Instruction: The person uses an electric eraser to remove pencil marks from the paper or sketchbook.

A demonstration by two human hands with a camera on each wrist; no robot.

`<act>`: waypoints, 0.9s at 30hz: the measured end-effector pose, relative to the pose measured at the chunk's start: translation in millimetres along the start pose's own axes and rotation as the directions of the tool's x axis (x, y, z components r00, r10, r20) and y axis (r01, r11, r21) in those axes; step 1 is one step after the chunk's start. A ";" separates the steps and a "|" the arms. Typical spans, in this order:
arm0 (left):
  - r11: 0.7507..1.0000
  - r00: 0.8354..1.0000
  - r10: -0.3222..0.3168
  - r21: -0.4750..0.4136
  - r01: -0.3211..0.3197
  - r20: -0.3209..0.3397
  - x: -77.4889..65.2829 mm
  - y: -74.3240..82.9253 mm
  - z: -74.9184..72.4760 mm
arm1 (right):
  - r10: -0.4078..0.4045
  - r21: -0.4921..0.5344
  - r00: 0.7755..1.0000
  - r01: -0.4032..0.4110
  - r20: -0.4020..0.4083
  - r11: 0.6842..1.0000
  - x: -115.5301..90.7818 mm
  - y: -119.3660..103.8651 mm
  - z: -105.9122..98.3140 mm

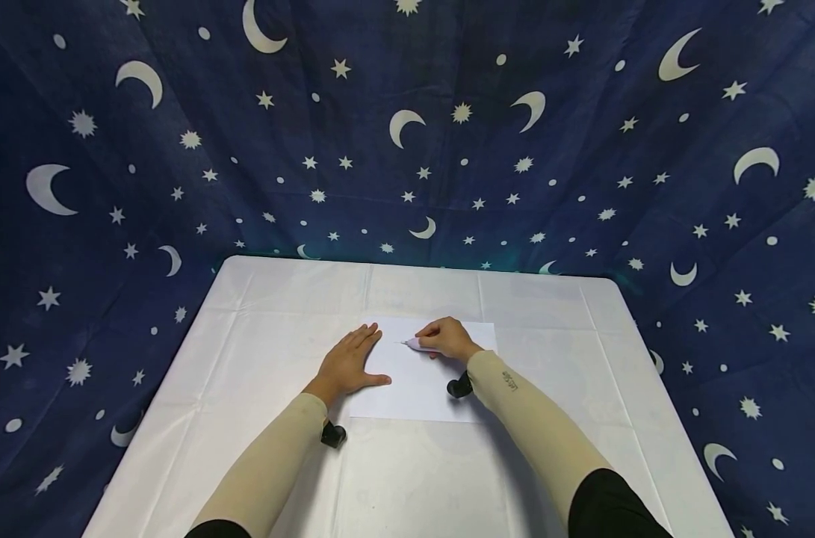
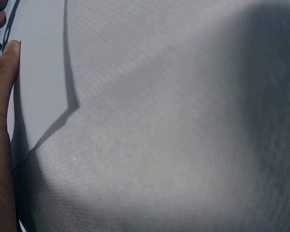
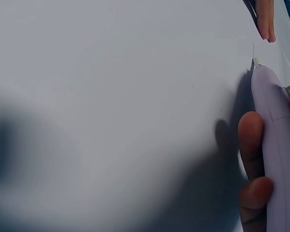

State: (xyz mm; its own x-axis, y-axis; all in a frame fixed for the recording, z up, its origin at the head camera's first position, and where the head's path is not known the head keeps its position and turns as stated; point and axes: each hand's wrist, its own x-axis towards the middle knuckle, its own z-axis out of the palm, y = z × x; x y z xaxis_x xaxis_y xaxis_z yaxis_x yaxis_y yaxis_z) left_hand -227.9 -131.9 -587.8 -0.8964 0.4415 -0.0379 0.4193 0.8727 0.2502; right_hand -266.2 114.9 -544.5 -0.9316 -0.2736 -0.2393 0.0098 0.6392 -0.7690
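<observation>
A sheet of white paper lies on the table. My left hand rests flat over its left side, with fingers straight and thumb spread towards the middle. In the left wrist view only the thumb and a corner of the paper show clearly. My right hand grips a thick lavender electric eraser, its narrow pale tip pointing left, at the end of a thin dark line on the paper. In the right wrist view, fingertips of the right hand press against its body.
A white cloth with fold creases covers the table. Behind and beside it hangs a dark blue curtain with moons and stars. Black wrist cameras sit under the left wrist and the right wrist.
</observation>
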 end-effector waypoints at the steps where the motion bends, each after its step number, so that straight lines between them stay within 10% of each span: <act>1: 1.000 1.000 -0.002 -0.002 0.002 0.003 0.2 0.0 0.5 | -0.003 -0.001 1.000 0.003 -0.002 1.000 0.1 -0.8 0.5; 27: 1.000 1.000 -0.022 0.005 0.022 0.021 0.9 0.2 1.4 | 0.042 -0.008 0.999 -0.042 -0.030 0.999 -3.5 4.4 -3.9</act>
State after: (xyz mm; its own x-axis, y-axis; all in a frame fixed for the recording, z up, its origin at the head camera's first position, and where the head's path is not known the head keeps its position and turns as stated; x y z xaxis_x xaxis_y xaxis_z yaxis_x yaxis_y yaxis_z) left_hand -228.5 -131.0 -589.1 -0.9024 0.4263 -0.0634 0.4000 0.8832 0.2448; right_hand -264.4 121.5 -544.7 -0.9408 -0.2248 -0.2535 0.0463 0.6559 -0.7535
